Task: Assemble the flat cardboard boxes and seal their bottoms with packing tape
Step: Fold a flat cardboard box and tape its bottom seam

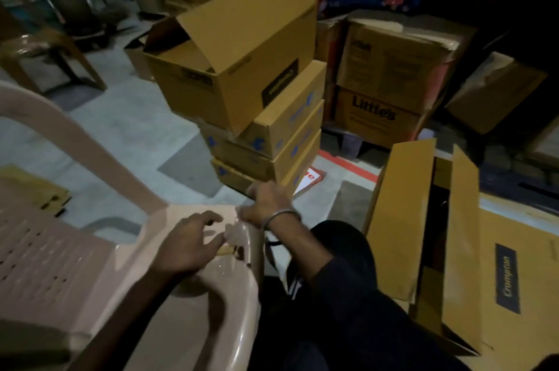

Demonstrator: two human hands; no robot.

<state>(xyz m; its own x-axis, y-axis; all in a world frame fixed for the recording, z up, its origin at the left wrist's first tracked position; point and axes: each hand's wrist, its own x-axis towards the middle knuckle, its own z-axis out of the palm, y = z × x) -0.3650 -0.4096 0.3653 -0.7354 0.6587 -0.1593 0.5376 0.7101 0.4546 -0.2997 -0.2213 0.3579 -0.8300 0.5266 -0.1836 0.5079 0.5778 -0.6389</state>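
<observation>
Pink plastic fills the lower left: a chair [99, 252] with a perforated seat, and both of the person's hands are busy at the corner of its armrest. The left hand [187, 245] hovers over the armrest with fingers spread and loosely bent; something small and tan pokes out just beyond its thumb, but it is too blurred to say whether the hand actually has hold of it. The right hand [267, 204], with a metal bangle [279, 218] on the wrist, is curled at the chair's front edge, apparently pinching a glossy clear strip that may be tape; the blur keeps me from being sure.

Straight ahead on the floor stands a stack of shut cardboard boxes [272, 144] with blue markings, and an open box [233, 68] sits tilted on top, its flaps up. To the right, close by the person's dark-trousered knee [341, 249], another large box [429, 234] stands with its long flaps parted, leaving a dark gap between them. A flat piece of cardboard [33, 189] lies on the floor behind the chair.
</observation>
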